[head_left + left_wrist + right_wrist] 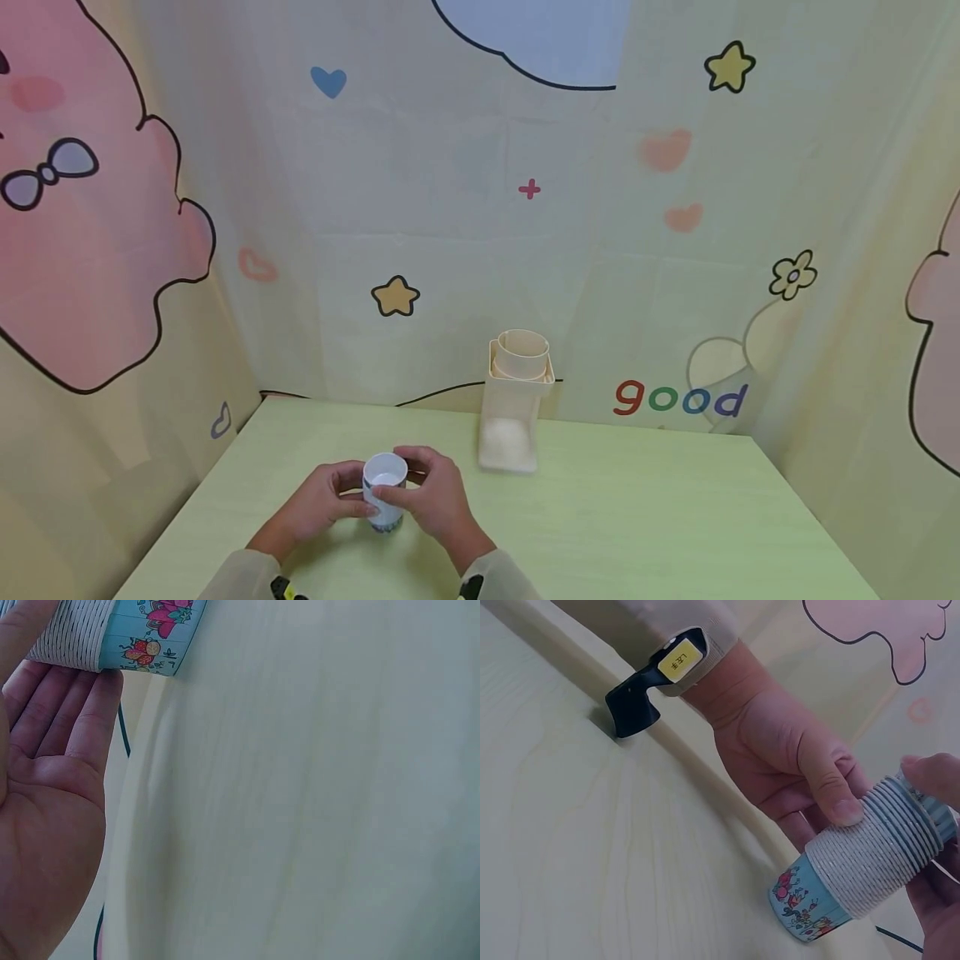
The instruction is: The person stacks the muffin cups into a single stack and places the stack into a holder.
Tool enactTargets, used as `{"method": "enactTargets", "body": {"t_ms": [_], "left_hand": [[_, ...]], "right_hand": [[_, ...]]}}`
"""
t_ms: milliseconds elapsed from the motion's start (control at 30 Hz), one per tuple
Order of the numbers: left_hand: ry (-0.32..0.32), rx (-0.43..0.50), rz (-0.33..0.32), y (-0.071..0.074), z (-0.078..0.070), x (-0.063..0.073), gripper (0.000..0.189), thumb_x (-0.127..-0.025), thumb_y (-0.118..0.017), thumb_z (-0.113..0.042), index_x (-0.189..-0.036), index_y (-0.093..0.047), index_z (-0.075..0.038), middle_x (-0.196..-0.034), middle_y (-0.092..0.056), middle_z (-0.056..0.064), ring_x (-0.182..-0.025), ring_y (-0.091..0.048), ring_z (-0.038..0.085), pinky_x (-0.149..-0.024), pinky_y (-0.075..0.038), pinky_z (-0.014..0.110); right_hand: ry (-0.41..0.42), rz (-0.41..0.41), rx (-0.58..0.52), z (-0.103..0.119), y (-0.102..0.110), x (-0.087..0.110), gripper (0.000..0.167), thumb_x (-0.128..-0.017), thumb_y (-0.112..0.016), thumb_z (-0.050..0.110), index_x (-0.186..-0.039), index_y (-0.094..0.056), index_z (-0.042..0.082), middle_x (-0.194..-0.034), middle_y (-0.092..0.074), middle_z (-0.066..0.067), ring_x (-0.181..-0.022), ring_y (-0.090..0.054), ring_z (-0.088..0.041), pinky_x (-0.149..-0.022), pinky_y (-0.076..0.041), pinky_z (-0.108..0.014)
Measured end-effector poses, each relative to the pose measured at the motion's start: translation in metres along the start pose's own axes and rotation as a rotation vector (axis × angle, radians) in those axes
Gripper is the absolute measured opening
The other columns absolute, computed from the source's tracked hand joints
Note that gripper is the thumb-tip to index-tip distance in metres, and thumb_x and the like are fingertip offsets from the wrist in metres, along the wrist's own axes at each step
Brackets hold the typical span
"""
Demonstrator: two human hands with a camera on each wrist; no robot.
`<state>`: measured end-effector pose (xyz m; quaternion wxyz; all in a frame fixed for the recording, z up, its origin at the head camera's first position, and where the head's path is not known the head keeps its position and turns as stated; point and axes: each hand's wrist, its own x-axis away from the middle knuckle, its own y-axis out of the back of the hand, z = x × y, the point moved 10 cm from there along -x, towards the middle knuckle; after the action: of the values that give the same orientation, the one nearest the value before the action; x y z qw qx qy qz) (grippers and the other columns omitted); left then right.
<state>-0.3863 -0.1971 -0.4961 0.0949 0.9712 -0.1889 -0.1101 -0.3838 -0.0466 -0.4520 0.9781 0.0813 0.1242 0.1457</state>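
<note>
A nested stack of paper cups (386, 515), light blue with a flower print, stands roughly upright over the near part of the table, mouths up. The left hand (322, 502) holds it from the left, its thumb across the piled rims (874, 855) in the right wrist view. From the other side, the right hand (441, 498) grips the stack near its top, thumb in front and fingers behind. Only the lowest cup shows its full print. In the left wrist view, the left palm (52, 817) lies beside the stack (142, 637).
A cream dispenser-like stand (510, 417) with a round tube (522, 354) on top is at the table's back edge, right of the hands. The pale table (660, 517) is bordered by printed curtains (450, 208). A black strap mount (634, 705) sits on the left wrist.
</note>
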Motion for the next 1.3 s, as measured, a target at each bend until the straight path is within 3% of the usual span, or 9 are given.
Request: {"method": "enactTargets", "body": {"t_ms": [367, 633, 900, 1300], "left_hand": [[0.007, -0.013, 0.017, 0.000, 0.000, -0.001, 0.058, -0.084, -0.085, -0.014, -0.132, -0.060, 0.008, -0.132, -0.064, 0.024, -0.112, -0.067, 0.003, -0.098, -0.057, 0.024], [0.030, -0.004, 0.008, 0.005, -0.012, 0.003, 0.067, -0.086, -0.084, -0.016, -0.142, -0.054, 0.004, -0.142, -0.058, 0.026, -0.123, -0.065, 0.018, -0.099, -0.057, 0.026], [-0.053, -0.028, -0.061, 0.007, -0.025, 0.004, 0.054, -0.092, -0.077, -0.016, -0.137, -0.059, 0.006, -0.139, -0.060, 0.030, -0.113, -0.066, 0.002, -0.096, -0.056, 0.018], [-0.050, -0.072, -0.131, 0.007, -0.018, 0.003, 0.052, -0.088, -0.081, -0.020, -0.132, -0.065, 0.003, -0.134, -0.065, 0.026, -0.111, -0.066, -0.003, -0.093, -0.056, 0.017]], "right_hand": [[0.001, -0.002, 0.015, -0.008, -0.003, 0.002, 0.060, -0.079, -0.091, 0.020, -0.130, -0.066, 0.000, -0.122, -0.073, -0.007, -0.113, -0.069, -0.018, -0.101, -0.057, -0.033], [0.024, -0.006, -0.034, -0.008, -0.001, 0.005, 0.051, -0.085, -0.086, 0.021, -0.130, -0.068, 0.007, -0.125, -0.072, -0.008, -0.113, -0.069, -0.021, -0.098, -0.059, -0.031], [0.157, 0.002, 0.019, 0.001, -0.003, 0.008, 0.041, -0.089, -0.081, 0.020, -0.125, -0.071, 0.004, -0.121, -0.073, -0.012, -0.111, -0.071, -0.026, -0.098, -0.059, -0.032], [0.111, 0.037, 0.016, -0.012, -0.004, 0.006, 0.044, -0.092, -0.079, 0.021, -0.129, -0.068, -0.001, -0.126, -0.071, -0.014, -0.115, -0.070, -0.022, -0.096, -0.059, -0.026]]}}
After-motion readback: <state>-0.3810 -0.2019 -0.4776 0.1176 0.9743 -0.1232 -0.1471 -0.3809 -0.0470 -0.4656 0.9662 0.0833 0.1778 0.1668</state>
